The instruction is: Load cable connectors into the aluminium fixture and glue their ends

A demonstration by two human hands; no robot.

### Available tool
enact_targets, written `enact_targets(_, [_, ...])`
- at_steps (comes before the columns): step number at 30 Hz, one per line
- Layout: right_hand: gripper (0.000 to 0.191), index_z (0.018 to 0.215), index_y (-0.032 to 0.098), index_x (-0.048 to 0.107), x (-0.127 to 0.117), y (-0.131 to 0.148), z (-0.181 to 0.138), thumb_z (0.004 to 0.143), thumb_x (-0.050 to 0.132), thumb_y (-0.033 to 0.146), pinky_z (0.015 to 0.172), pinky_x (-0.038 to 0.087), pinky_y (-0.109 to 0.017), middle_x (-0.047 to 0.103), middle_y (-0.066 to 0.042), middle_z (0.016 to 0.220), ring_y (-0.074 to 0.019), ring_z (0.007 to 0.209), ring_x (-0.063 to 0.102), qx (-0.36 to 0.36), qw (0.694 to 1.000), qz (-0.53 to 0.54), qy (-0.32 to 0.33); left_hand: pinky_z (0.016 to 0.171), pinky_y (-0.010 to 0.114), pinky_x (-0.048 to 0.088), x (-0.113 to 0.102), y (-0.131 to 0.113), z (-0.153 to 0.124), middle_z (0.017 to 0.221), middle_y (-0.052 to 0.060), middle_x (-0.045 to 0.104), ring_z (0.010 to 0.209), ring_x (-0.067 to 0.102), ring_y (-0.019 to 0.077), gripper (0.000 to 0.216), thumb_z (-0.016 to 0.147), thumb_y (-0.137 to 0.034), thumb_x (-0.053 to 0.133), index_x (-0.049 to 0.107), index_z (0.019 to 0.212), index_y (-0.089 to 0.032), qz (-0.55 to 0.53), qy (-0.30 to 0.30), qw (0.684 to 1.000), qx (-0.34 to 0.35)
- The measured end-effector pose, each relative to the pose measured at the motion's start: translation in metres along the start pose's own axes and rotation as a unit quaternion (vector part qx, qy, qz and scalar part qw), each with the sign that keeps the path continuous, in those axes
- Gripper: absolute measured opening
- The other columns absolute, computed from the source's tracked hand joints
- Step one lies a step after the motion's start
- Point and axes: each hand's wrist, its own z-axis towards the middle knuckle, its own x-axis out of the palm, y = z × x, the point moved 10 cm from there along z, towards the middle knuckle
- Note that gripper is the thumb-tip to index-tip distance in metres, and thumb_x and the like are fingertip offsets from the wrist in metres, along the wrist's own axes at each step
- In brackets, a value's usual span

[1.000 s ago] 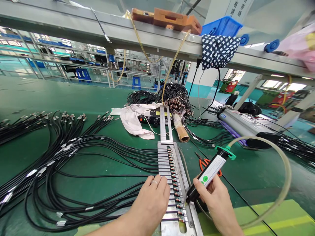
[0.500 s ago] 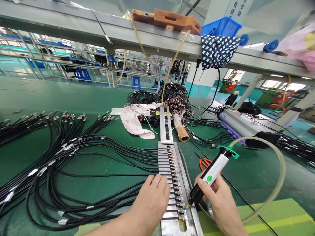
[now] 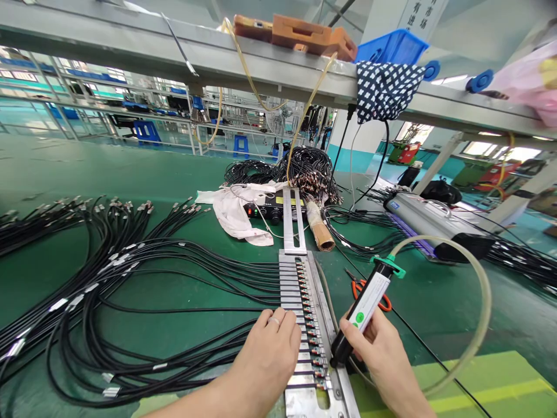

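A slotted metal fixture [image 3: 300, 402] lies lengthwise before me, with a row of black cables [image 3: 191, 310] set in its slots and their bare connector ends along its right side. My left hand [image 3: 267, 360] is closed over the fixture's left edge, fingers together and bent down; the fingertips are partly hidden. Wrapped in my right hand [image 3: 383, 348] is a black dispensing syringe [image 3: 364, 302] with a white label and green cap. It leans to the right, its lower end close over the lower connectors; the tip is hard to see. A clear hose [image 3: 483, 302] loops from its cap.
Orange-handled pliers [image 3: 385, 302] lie behind the syringe. Further back are a black control box [image 3: 274, 216], a white cloth [image 3: 235, 215], a cardboard tube [image 3: 322, 235] and coiled cables [image 3: 304, 165]. A silver machine [image 3: 429, 217] stands at right, below an overhead rail [image 3: 143, 43].
My right hand has shifted slightly left and tilted the syringe more upright; the hose has swung left with it. The left hand stays in place.
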Motion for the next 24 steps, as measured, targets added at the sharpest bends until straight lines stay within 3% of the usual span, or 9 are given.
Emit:
enact_targets(8, [0.029,0.076,0.021,0.051,0.004,-0.004,-0.001,0.072,0.067,0.044,0.042,0.036,-0.022,0.05,0.005,0.061,-0.0126,0.051,0.046,-0.008,0.999,-0.014,0.033,0.073,0.035,0.048,0.003,-0.001,-0.002,0.082,0.007,0.062,0.078,0.057,0.0227,0.025,0.071,0.001,0.045,0.061,0.086,-0.012,0.001,0.018,1.0,0.003])
enact_targets(13, [0.03,0.073,0.021,0.052,0.001,0.006,-0.007,0.072,0.067,0.047,0.042,0.033,-0.023,0.049,0.005,0.06,-0.0127,0.05,0.044,-0.013,1.0,0.011,-0.01,0.072,0.035,0.049,0.003,-0.002,-0.002,0.082,0.007,0.062,0.078,0.057,0.023,0.023,0.071,0.0,0.047,0.061,0.086,-0.011,-0.004,0.024,1.0,0.004])
enact_targets(24, [0.03,0.071,0.021,0.052,0.001,0.006,-0.009,0.07,0.069,0.046,0.043,0.033,-0.023,0.05,0.005,0.059,-0.0122,0.05,0.044,-0.013,0.999,0.024,-0.02,0.075,0.036,0.048,0.005,-0.002,-0.002,0.086,0.007,0.062,0.081,0.058,0.0233,0.023,0.072,-0.001,0.051,0.06,0.09,-0.011,0.001,0.029,1.0,0.007])
